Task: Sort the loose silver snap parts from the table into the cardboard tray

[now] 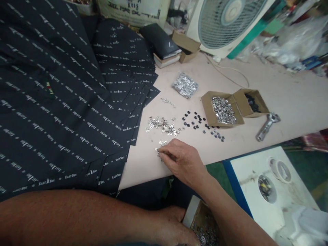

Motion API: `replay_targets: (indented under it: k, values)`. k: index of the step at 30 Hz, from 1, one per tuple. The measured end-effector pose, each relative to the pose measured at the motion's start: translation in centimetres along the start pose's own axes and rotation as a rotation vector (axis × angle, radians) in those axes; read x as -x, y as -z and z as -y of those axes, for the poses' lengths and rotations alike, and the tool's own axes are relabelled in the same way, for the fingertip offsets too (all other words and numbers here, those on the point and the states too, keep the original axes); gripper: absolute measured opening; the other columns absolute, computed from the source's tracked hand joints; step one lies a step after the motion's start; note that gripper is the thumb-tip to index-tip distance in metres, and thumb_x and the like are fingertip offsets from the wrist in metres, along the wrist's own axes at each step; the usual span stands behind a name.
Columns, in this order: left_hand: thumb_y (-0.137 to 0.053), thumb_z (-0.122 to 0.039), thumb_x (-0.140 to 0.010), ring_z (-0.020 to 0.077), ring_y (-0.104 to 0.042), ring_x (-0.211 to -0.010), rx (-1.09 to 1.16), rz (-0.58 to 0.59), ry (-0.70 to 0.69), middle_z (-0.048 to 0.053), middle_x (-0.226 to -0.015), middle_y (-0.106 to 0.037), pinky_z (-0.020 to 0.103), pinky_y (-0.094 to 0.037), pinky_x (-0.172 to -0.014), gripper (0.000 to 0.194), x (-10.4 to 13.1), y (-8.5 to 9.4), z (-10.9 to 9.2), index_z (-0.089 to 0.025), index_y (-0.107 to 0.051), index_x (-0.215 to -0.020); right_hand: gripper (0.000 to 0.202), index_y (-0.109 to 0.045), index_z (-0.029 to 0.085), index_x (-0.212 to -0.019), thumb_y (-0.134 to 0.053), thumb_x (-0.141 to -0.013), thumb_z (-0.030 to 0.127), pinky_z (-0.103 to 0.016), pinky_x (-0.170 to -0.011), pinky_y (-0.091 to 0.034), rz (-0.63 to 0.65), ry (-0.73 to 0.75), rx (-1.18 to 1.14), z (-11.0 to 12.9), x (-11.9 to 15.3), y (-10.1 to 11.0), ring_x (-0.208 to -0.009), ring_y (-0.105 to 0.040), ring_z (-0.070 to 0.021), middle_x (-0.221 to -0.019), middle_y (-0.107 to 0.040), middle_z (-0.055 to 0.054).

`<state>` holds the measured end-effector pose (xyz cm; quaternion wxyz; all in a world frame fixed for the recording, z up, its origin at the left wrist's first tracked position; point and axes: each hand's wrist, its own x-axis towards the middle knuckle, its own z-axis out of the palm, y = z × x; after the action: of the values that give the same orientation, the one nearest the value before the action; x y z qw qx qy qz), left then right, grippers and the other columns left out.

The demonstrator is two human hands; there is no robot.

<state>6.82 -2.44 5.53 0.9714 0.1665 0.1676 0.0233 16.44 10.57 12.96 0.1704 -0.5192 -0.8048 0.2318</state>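
Note:
My right hand [183, 159] is low over the table, its thumb and index finger pinched together among a small group of metal snap parts [163, 142]. Whether a piece sits between the fingertips is too small to tell. Below the table's front edge, my left hand [174, 227] grips a small cardboard box [191, 212] with many shiny metal pieces [205, 232] inside; my right forearm covers part of it. Just beyond the right hand lies a looser pile of silver snap parts [161, 123]. Dark round caps [195, 118] are spread to its right.
Black printed fabric [64, 112] covers the table's left side. Further back are a bag of silver parts [185, 85], a black notebook [161, 39] and a fan [230, 20]. Two open boxes [205, 102] of parts and a metal tool [268, 127] are on the right.

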Motion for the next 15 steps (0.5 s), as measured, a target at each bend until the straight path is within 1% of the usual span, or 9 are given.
replay_targets:
  k: [2, 4, 7, 9, 11, 13, 15]
  values:
    - [-0.094, -0.053, -0.039, 0.0364, -0.062, -0.117, 0.007, 0.001, -0.004, 0.006, -0.100, -0.075, 0.053, -0.037, -0.114, 0.070, 0.1, -0.2, -0.1, -0.017, -0.079, -0.098, 0.013, -0.076, 0.024, -0.097, -0.064, -0.094, 0.019, -0.029, -0.076, -0.046, 0.040, -0.007, 0.048, 0.1, -0.3, 0.1, -0.087, -0.065, -0.0173, -0.088, -0.068, -0.002]
    - [-0.093, -0.054, -0.041, 0.0381, -0.062, -0.120, 0.000, 0.011, -0.011, 0.006, -0.102, -0.076, 0.053, -0.037, -0.115, 0.070, 0.3, -0.4, -0.3, -0.017, -0.079, -0.099, 0.012, -0.075, 0.025, -0.095, -0.063, -0.095, 0.020, -0.029, -0.076, -0.045, 0.094, -0.013, 0.096, 0.4, -0.6, 0.3, -0.088, -0.065, -0.0174, -0.089, -0.068, -0.001]
    - [-0.092, -0.054, -0.044, 0.0410, -0.060, -0.124, -0.021, 0.032, -0.036, 0.007, -0.106, -0.076, 0.054, -0.037, -0.115, 0.070, 0.3, -0.5, -0.4, -0.016, -0.078, -0.102, 0.011, -0.072, 0.023, -0.091, -0.063, -0.096, 0.019, -0.029, -0.074, -0.042, 0.149, -0.032, 0.108, 0.7, -1.1, 0.8, -0.084, -0.063, -0.0163, -0.087, -0.066, -0.001]
    - [-0.092, -0.055, -0.044, 0.0428, -0.060, -0.125, -0.026, 0.043, -0.045, 0.007, -0.108, -0.076, 0.055, -0.037, -0.115, 0.074, 0.1, -0.3, -0.2, -0.017, -0.078, -0.105, 0.011, -0.071, 0.021, -0.089, -0.063, -0.095, 0.017, -0.028, -0.072, -0.041, 0.126, -0.065, 0.043, 0.8, -1.3, 1.1, -0.081, -0.061, -0.0148, -0.085, -0.065, 0.000]
    - [-0.093, -0.058, -0.042, 0.0432, -0.060, -0.125, -0.025, 0.058, -0.059, 0.008, -0.111, -0.075, 0.056, -0.036, -0.116, 0.078, -0.2, 0.0, 0.2, -0.017, -0.078, -0.106, 0.010, -0.069, 0.021, -0.089, -0.064, -0.094, 0.015, -0.027, -0.071, -0.041, 0.073, -0.114, -0.043, 0.8, -1.2, 1.3, -0.078, -0.060, -0.0132, -0.085, -0.065, 0.001]
    - [-0.093, -0.061, -0.044, 0.0409, -0.062, -0.124, -0.017, 0.083, -0.075, 0.008, -0.112, -0.075, 0.056, -0.037, -0.117, 0.077, -0.3, 0.2, 0.7, -0.017, -0.078, -0.106, 0.009, -0.068, 0.021, -0.089, -0.064, -0.094, 0.014, -0.026, -0.071, -0.040, 0.045, -0.154, -0.099, 0.5, -0.9, 1.4, -0.076, -0.059, -0.0120, -0.084, -0.064, 0.002]
    - [-0.094, -0.060, -0.047, 0.0384, -0.063, -0.122, -0.004, 0.085, -0.081, 0.008, -0.111, -0.075, 0.054, -0.039, -0.116, 0.074, -0.3, 0.5, 1.1, -0.017, -0.077, -0.105, 0.009, -0.068, 0.021, -0.088, -0.064, -0.094, 0.015, -0.027, -0.070, -0.040, 0.062, -0.173, -0.108, 0.2, -0.5, 1.4, -0.075, -0.058, -0.0117, -0.083, -0.064, 0.002]
